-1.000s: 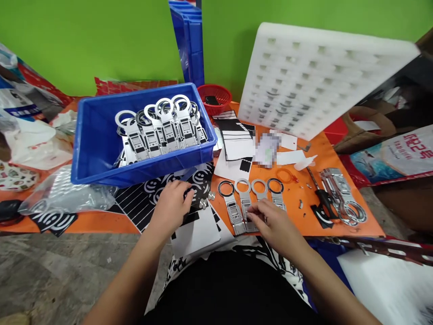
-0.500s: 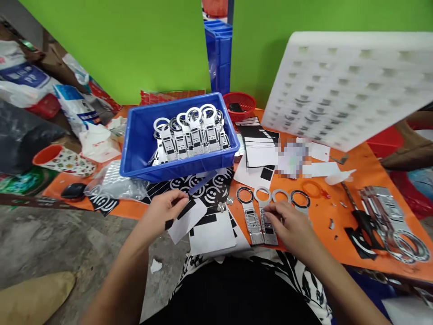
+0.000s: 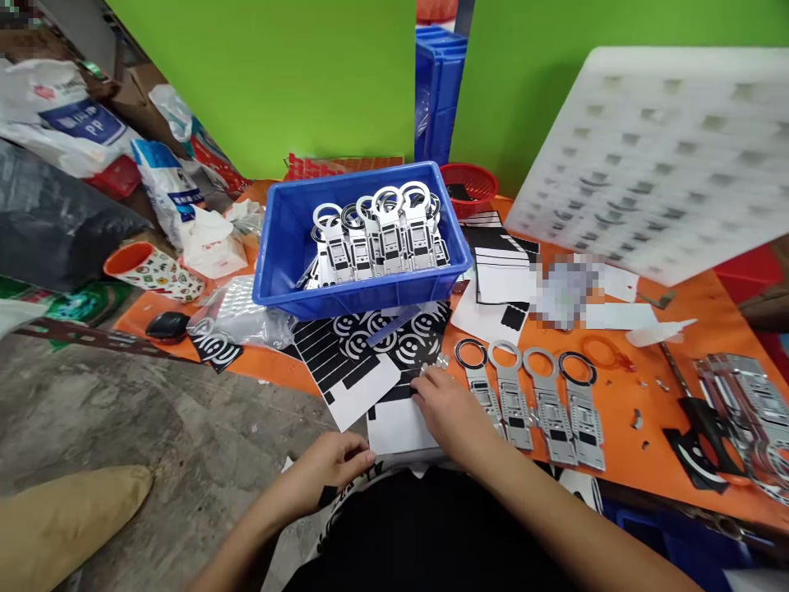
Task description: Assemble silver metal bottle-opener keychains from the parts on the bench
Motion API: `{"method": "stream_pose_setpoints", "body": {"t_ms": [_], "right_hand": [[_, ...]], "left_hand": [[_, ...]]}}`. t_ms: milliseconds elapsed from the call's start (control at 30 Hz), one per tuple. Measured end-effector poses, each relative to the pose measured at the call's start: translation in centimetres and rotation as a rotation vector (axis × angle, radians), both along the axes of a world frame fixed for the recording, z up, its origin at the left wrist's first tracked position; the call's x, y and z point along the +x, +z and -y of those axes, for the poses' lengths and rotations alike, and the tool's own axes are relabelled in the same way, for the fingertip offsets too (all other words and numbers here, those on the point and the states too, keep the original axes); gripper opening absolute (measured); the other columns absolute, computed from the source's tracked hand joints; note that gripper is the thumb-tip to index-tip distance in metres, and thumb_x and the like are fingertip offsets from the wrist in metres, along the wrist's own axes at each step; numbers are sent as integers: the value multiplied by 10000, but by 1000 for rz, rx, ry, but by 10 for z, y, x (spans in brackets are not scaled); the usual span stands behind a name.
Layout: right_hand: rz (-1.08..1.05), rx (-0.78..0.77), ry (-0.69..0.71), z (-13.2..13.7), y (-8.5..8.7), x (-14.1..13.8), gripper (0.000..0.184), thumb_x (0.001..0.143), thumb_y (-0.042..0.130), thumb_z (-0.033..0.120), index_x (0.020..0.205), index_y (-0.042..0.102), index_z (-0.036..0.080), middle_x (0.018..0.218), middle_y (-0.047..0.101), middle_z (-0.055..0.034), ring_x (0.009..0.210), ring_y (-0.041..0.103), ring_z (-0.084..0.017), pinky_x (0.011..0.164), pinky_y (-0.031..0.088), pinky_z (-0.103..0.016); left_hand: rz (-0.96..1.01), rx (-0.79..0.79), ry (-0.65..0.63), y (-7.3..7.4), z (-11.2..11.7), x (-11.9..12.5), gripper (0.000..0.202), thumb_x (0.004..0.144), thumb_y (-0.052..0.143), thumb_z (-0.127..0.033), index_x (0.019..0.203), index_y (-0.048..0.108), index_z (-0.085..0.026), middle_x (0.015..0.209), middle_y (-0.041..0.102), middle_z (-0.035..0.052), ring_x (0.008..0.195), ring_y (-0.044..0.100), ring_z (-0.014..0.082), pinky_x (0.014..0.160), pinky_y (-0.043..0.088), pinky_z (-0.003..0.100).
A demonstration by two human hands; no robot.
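Observation:
Over the printed sheets, my right hand (image 3: 449,409) has its bent fingers closed at a small cluster of silver discs (image 3: 442,361), with the fingertips partly covering them. My left hand (image 3: 329,470) is by the near table edge, loosely curled, with a gap between thumb and forefinger and nothing visible in it. A white sheet (image 3: 394,427) lies between the hands. Right of my right hand, several flat silver pieces with ring tops (image 3: 555,415) lie in a row, some with black rings. My right forearm and hand partly hide the leftmost one.
A blue bin (image 3: 363,306) holding similar ringed pieces stands behind the sheets. A white foam board (image 3: 653,164) leans at the back right. Scissors (image 3: 708,427) and more metal pieces (image 3: 749,390) lie at the right. A mouse (image 3: 168,326) and clear plastic bag (image 3: 243,312) are on the left.
My right hand has left the ringed metal pieces and moved left to the silver discs. My left hand has come down off the sheets toward the table edge. The view has shifted left.

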State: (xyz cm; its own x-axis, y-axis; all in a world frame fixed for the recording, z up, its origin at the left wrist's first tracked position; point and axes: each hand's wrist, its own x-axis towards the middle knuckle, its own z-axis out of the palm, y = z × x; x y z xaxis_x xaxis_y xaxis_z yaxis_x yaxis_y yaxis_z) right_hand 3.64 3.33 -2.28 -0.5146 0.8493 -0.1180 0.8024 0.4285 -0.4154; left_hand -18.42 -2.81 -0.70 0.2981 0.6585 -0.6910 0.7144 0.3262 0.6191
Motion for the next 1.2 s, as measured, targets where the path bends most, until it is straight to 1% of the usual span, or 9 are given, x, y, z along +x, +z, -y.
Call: {"method": "stream_pose_setpoints", "body": {"t_ms": [167,300,367,433,533,700,967,1100,1200], "right_hand": [[83,-64,-12,-12,12,-11,158,920,499,120,1019,618,153,1041,637,-107,890,633,-225,690,433,-306],[95,-97,3,-27,18,-9,121,902,555,171,1001,624,181,997,671,-61,853,647,-202,657,422,-284],[89,-111,14,-32,20,-7,95,889,595,212,970,635,183,1005,678,-53,847,649,-191,655,422,-274],[77,-115,25,-33,22,-4,96,888,610,234,960,643,179,1021,678,-55,863,647,-187,670,427,-269],[60,-97,28,-27,23,-1,111,910,578,225,989,636,173,1045,660,-66,894,640,-193,679,429,-275],[36,-64,43,-21,18,1,150,932,485,137,975,626,167,999,640,-69,887,631,-198,673,419,-285],[12,-86,104,-36,18,1,98,860,553,95,919,610,147,978,646,-83,839,630,-205,638,406,-278],[-15,-76,103,-28,21,2,92,884,527,114,922,592,167,955,638,-64,829,615,-199,644,403,-279],[-184,-64,44,-11,24,7,60,902,527,147,914,575,180,931,628,-50,858,595,-191,707,422,-280]], "left_hand": [[-81,266,-57,-1,7,4,362,922,463,-395,655,560,-171,595,531,-18,582,490,134,559,350,249],[26,683,-175,-2,1,10,202,956,462,-278,952,647,-198,917,672,36,871,608,182,785,470,295],[-10,885,-235,-8,-4,14,197,952,471,-226,1069,626,-194,1089,655,77,1044,577,225,917,458,368],[-83,998,-279,-15,-9,17,224,941,478,-193,1127,603,-177,1181,621,109,1123,546,257,975,440,427],[-158,1042,-299,-21,-15,21,239,937,481,-186,1150,586,-165,1201,601,126,1133,550,268,982,453,448],[-224,1033,-290,-19,-23,28,247,925,500,-164,1161,572,-152,1212,585,123,1116,542,267,958,478,443],[-245,984,-298,-21,-33,31,294,895,538,-163,1187,569,-173,1197,588,113,1054,555,278,904,502,451],[-189,974,-219,-21,-35,32,297,891,558,-186,1186,591,-194,1189,587,104,1075,546,276,905,498,445],[-40,976,-109,-17,-36,39,236,912,545,-205,1134,625,-223,1137,592,83,1080,541,251,915,488,424]]}}
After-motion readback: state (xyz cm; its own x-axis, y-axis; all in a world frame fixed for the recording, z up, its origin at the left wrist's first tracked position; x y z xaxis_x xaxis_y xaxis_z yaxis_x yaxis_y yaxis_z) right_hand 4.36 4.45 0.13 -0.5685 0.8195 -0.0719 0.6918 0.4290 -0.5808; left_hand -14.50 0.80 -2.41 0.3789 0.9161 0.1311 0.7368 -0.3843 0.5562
